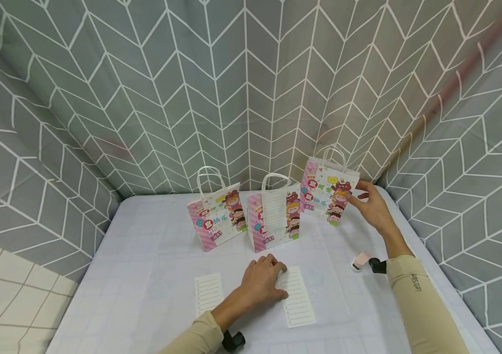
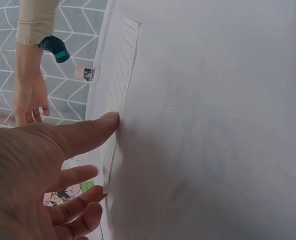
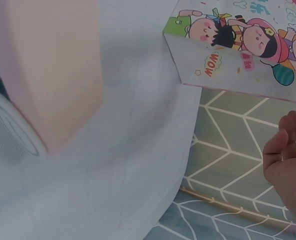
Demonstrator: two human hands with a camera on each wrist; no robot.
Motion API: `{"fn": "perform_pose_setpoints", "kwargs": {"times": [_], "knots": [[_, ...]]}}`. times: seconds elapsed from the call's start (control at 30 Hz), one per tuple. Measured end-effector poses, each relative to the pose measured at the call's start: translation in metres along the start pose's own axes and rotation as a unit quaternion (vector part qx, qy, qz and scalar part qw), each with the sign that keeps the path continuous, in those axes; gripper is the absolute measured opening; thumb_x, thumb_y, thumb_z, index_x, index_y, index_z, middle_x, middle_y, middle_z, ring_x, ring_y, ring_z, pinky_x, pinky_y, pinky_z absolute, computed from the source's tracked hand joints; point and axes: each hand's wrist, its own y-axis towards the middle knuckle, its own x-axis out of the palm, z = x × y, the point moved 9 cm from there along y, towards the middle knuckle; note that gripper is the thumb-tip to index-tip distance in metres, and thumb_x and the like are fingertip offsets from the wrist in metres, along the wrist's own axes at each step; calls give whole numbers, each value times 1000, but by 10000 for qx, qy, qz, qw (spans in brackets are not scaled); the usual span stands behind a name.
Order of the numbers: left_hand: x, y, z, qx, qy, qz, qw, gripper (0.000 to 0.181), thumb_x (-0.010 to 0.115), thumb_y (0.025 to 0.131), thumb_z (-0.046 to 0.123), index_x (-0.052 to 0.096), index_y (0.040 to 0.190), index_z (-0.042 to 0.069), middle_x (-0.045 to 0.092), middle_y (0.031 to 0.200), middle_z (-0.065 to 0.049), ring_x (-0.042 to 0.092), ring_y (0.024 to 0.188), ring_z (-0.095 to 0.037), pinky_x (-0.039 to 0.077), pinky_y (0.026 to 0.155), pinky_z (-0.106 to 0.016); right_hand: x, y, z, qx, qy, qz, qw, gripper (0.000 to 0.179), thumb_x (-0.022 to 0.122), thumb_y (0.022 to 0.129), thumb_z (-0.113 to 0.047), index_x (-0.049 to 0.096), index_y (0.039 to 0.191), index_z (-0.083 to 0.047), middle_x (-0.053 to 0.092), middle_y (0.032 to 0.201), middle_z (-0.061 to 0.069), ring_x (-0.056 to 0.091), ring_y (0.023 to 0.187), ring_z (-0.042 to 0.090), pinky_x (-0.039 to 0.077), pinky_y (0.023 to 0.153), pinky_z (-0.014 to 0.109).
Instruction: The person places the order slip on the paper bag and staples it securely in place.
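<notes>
My left hand (image 1: 259, 282) touches the left edge of a lined paper strip (image 1: 297, 297) lying on the table. In the left wrist view, the thumb (image 2: 108, 120) and a fingertip rest at that strip's edge, with a gap between them. At the back right, my right hand (image 1: 372, 206) is beside the right edge of a paper gift bag (image 1: 328, 189) with cartoon figures and a white handle. Its loosely bent fingers (image 3: 290, 135) are right by the bag's side in the right wrist view.
Two similar gift bags stand nearby: a left one (image 1: 220, 216) and a middle one (image 1: 295, 211) with a lined strip (image 1: 274, 209) on its front. Another strip (image 1: 208, 290) lies front left. A small pink-and-white object (image 1: 360, 260) sits at right. Patterned curtains (image 1: 233, 98) surround the table.
</notes>
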Motion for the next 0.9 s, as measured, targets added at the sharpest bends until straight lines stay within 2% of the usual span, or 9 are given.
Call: {"fn": "perform_pose_setpoints", "kwargs": {"times": [0.17,0.3,0.6,0.73,0.9], "knots": [[0,2,-1,-93,-29,-50,9999,83,92,65,51,61,136,21,62,112,0,57,99,-18,47,83,-39,-1,-1,2,117,-106,71,9999,67,59,99,-45,39,144,0,46,141,25,46,123,43,42,79,39],[-1,2,-3,-123,-146,-98,9998,89,93,64,50,59,139,16,61,111,-1,56,99,-17,46,83,-37,-1,-2,4,152,-61,71,9998,66,59,100,-45,38,142,0,50,138,27,46,123,43,40,82,41],[-2,0,-5,-15,-323,-9,9995,66,92,64,50,71,119,20,57,97,4,51,88,-13,39,75,-32,-3,-6,7,193,-90,42,9998,68,57,100,-49,37,143,0,51,139,27,46,121,40,40,82,41],[-3,-1,-4,22,-368,37,9993,60,93,64,48,71,114,21,57,95,6,52,88,-12,39,76,-33,-6,-11,8,232,-75,64,9997,68,57,99,-50,38,142,-1,52,138,26,46,121,40,40,82,41],[-3,0,-4,97,-311,115,9994,54,92,66,46,72,111,23,61,96,7,55,88,-12,39,76,-33,-11,-19,6,151,-22,91,9998,62,58,100,-46,40,141,-3,56,135,25,47,116,34,39,81,40]]}}
